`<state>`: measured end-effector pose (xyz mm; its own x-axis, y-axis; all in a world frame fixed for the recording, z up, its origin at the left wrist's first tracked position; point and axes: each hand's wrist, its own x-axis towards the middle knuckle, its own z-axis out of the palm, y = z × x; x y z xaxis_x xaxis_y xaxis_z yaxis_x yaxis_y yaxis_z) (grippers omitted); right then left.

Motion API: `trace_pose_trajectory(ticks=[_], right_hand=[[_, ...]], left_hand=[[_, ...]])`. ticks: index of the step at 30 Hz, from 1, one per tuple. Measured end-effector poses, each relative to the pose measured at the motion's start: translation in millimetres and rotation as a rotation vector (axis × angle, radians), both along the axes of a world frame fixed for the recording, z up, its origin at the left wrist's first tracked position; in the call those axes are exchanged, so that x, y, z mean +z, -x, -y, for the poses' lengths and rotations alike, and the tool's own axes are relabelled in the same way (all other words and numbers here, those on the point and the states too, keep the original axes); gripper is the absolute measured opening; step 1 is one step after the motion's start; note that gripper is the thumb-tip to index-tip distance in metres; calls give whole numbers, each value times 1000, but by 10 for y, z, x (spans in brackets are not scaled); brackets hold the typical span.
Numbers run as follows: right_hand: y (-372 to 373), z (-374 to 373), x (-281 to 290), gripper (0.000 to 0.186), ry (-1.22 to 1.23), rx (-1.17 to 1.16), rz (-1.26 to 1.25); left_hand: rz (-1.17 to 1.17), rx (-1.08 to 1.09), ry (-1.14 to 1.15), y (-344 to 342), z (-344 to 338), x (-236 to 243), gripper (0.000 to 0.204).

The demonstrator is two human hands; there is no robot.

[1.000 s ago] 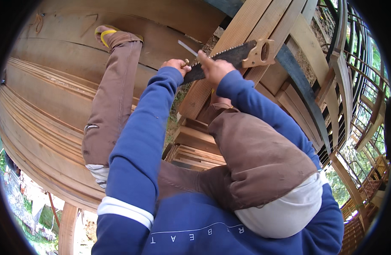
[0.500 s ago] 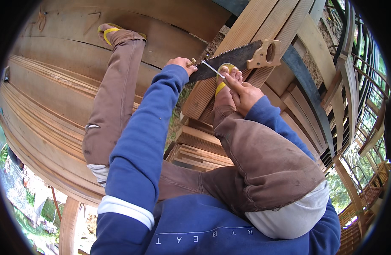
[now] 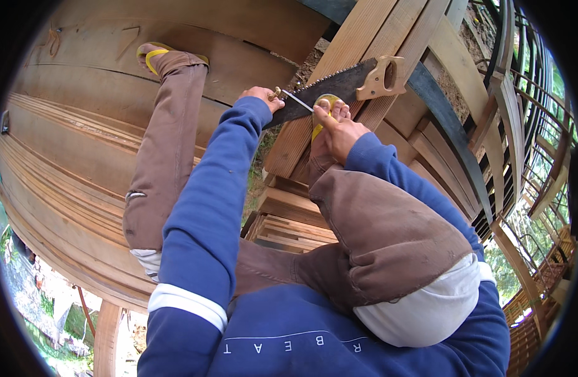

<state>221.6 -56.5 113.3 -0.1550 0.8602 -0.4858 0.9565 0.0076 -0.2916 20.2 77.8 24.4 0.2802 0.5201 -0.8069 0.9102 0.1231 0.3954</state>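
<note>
A handsaw (image 3: 345,83) with a dark blade and pale wooden handle lies slanted across wooden beams, its teeth facing away from me. At the blade's narrow left end my left hand (image 3: 258,97) is closed, gripping the saw. A small brass-coloured piece (image 3: 275,93) shows at those fingertips; its kind is unclear. My right hand (image 3: 343,136) grips a slim metal file (image 3: 297,100), forefinger stretched along it. The file crosses the blade, its far end near the teeth and my left fingers. My foot in a yellow sandal (image 3: 326,105) rests against the blade on the beams.
Thick beams (image 3: 358,38) run under the saw toward the far right. Wide boards (image 3: 106,38) and stacked planks (image 3: 69,144) lie at left. Short stacked timbers (image 3: 295,217) sit below the saw, and curved slats (image 3: 458,75) stand at right.
My right hand and the file have shifted left along the saw, bringing the file's far end closer to my left fingers. The whole view has also shifted slightly.
</note>
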Motion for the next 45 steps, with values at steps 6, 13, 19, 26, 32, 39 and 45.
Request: trace_pose_trajectory(ticks=[6,13,19,26,32,39,45], right_hand=[[158,8,-477,47,-78,-33,179],[329,-520,-11,45,140,-43,97],[158,-749,67,52,-95,-362,-205],[-167,-280,184,46,-30,-327,-220],[-201,-144,433,47,124,-310,-188],[-239,-30,411,51,61,-226,-192],[-204,-23,433,50,102,-198,-176]], left_hand=[[7,19,4,-41,19,-73,28],[26,22,24,19,-34,-2,28],[3,24,44,20,-8,3,29],[260,10,161,-41,-174,-179,29],[272,45,196,-97,-175,-263,25],[197,63,73,-14,-143,8,29],[-47,-85,35,70,-125,221,38]])
